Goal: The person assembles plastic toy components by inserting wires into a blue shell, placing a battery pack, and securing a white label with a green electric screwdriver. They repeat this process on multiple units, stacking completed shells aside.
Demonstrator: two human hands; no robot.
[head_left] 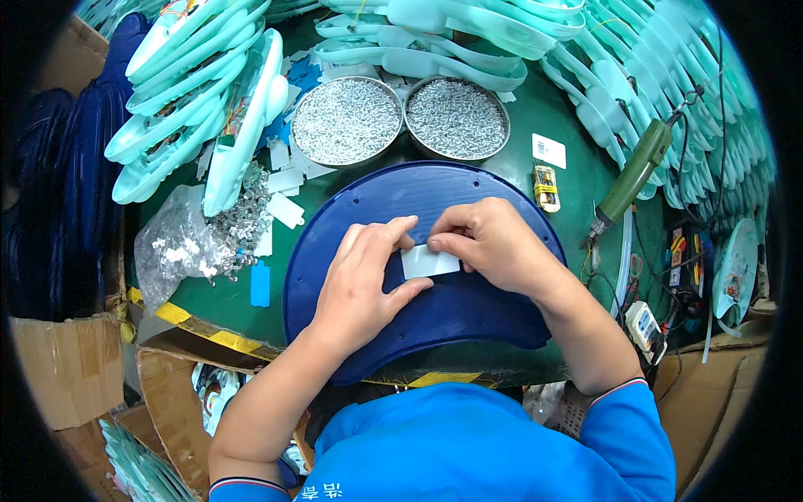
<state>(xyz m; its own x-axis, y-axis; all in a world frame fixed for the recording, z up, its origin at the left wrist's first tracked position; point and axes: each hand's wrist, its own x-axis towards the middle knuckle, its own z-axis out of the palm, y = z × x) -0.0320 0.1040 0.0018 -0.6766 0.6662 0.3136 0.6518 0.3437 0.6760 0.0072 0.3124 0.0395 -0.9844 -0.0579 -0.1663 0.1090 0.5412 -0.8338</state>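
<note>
A dark blue curved plastic panel (493, 314) lies in front of me on the table. On its middle is a small pale rectangular piece (430, 263), like a card or plate. My right hand (498, 243) pinches its upper edge between thumb and bent fingers. To the left, my left hand (360, 272) rests on the panel with thumb and fingers apart around the pale piece. The thumb is by its lower edge and the fingertips by its upper left corner. Whether the left fingertips touch it I cannot tell.
Two round bowls (347, 121) of small metal screws stand behind the panel. A green electric screwdriver (636, 176) leans at right. Turquoise plastic shells (452, 58) are stacked around the back. At left lie a clear bag (171, 251) of metal parts and a blue tag (260, 285).
</note>
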